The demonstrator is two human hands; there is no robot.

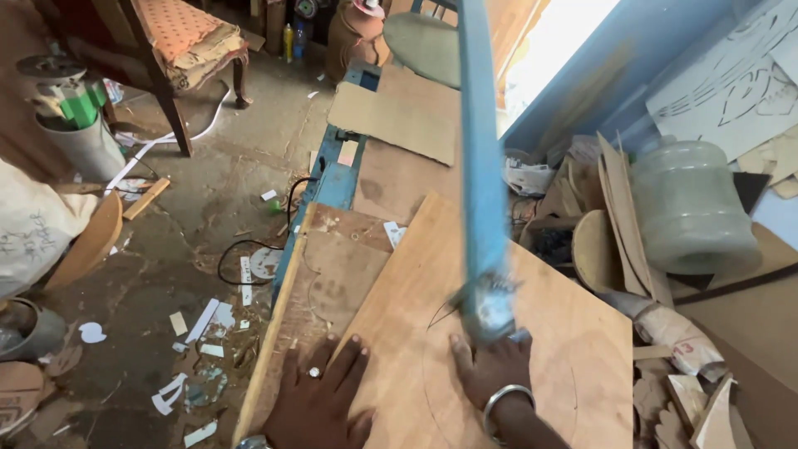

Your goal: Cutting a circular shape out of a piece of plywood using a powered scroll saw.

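— Both hands sit lowest in view, right at the near edge. What is the left hand doing?

— It lies flat, fingers spread and gripping nothing, palm down on the plywood sheet, with a ring on one finger.

— And the right hand?

— It wears a metal bangle at the wrist and rests on the same sheet, just below the blue saw arm. The arm's blurred lower end covers the fingers, so I cannot tell whether they are clenched or loose.

— Where does the sheet lie?

— Tilted across the workbench, on top of other boards, with a curved pencil line drawn on it near the blade.

— Anything around?

— A large plastic water jug stands among wood offcuts to the right. Paper scraps and a black cable litter the concrete floor to the left.
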